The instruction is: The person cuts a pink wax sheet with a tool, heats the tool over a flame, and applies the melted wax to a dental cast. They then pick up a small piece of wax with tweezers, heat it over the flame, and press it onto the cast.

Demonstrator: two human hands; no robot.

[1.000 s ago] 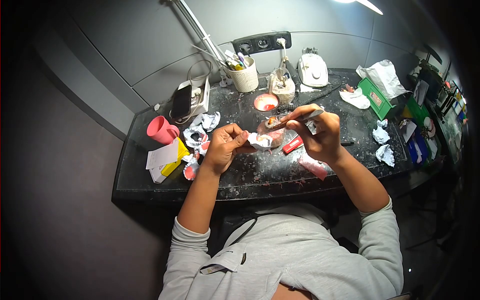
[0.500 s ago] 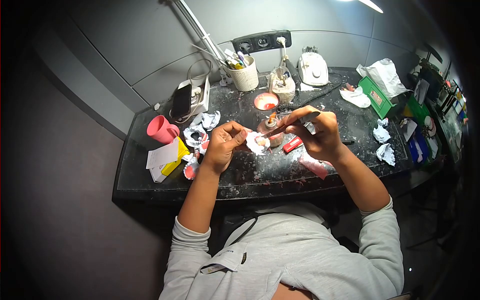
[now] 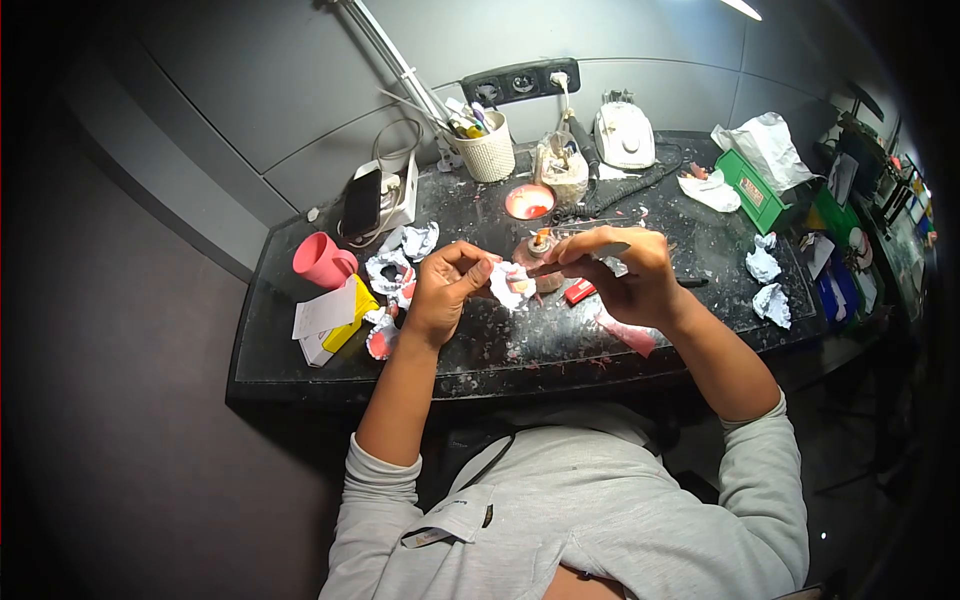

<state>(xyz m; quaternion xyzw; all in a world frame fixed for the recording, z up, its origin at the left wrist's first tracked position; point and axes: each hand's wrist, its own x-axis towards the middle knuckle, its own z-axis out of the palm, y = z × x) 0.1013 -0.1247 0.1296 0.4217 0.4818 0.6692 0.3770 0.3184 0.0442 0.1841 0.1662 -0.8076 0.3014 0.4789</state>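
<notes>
My left hand (image 3: 445, 295) pinches the edge of a white plaster dental cast (image 3: 512, 288) that has pinkish wax on it. In my right hand (image 3: 640, 275) is a slim wax knife (image 3: 541, 269), its tip at the cast's upper right side; the fingers partly hide the tool. Just behind the cast stands a small glass spirit burner (image 3: 548, 282) with an orange flame. Beneath my right hand lie a red object (image 3: 580, 290) and a sheet of pink wax (image 3: 632, 336). More plaster casts (image 3: 388, 270) with pink wax rest left of my left hand.
On the left are a pink mug (image 3: 325, 260), a yellow box (image 3: 352, 318) and a phone (image 3: 361, 205). Behind stand a red-lined bowl (image 3: 530, 202), a pen holder (image 3: 487, 152) and a white device (image 3: 624, 137). A green bin (image 3: 752, 192) and crumpled white pieces (image 3: 771, 305) are at right.
My right hand has turned and lowered slightly, the knife now lying flatter against the cast. My left hand holds the cast in nearly the same place, tilted a little differently.
</notes>
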